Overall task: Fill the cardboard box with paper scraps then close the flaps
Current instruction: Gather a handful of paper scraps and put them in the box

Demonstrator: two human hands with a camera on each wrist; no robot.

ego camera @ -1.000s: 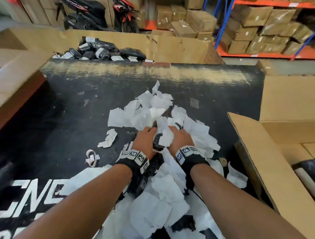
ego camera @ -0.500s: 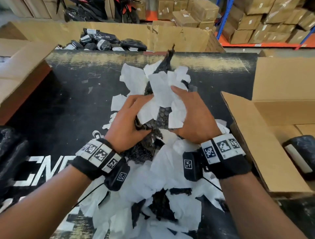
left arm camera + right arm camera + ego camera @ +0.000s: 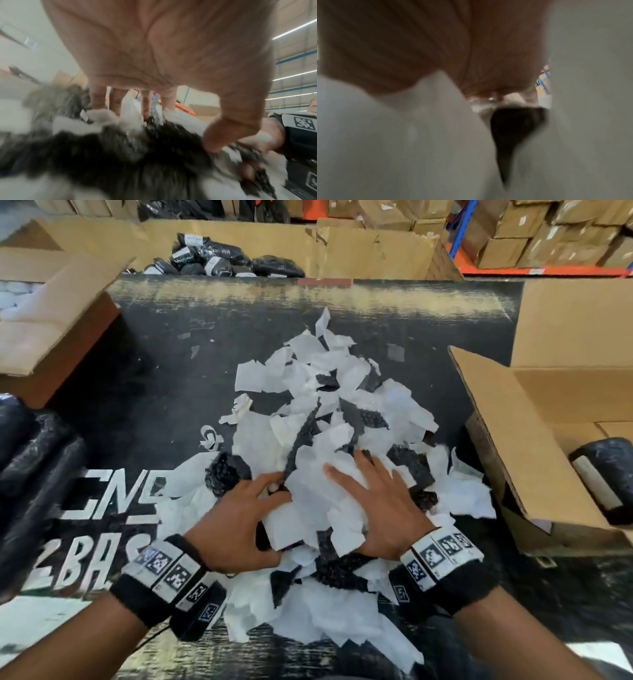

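A heap of white and black paper scraps (image 3: 329,412) lies in the middle of the black table (image 3: 154,392). My left hand (image 3: 260,518) is at the heap's near left side, fingers spread and pushed in among the scraps. My right hand (image 3: 356,477) lies flat on top of the heap with its fingers splayed. A wad of white scraps sits between the two hands. In the left wrist view the left hand (image 3: 163,54) has straight fingers (image 3: 116,100) reaching down into the scraps (image 3: 120,148). The right wrist view is blurred, showing the right hand's palm (image 3: 436,47) over white scraps (image 3: 385,135). The open cardboard box (image 3: 513,440) stands at the right with its flaps up.
A black wrapped roll (image 3: 603,477) lies inside the box. Another open carton (image 3: 51,320) and black wrapped bundles (image 3: 30,457) sit at the left. Behind the table, a large cardboard bin holds black packages (image 3: 219,258). Shelves with several cartons (image 3: 548,234) stand at the back right.
Half a second ago both hands held a bunch of scraps raised over the table. Now that bunch is down on the heap and both hands lie low on it, fingers spread.
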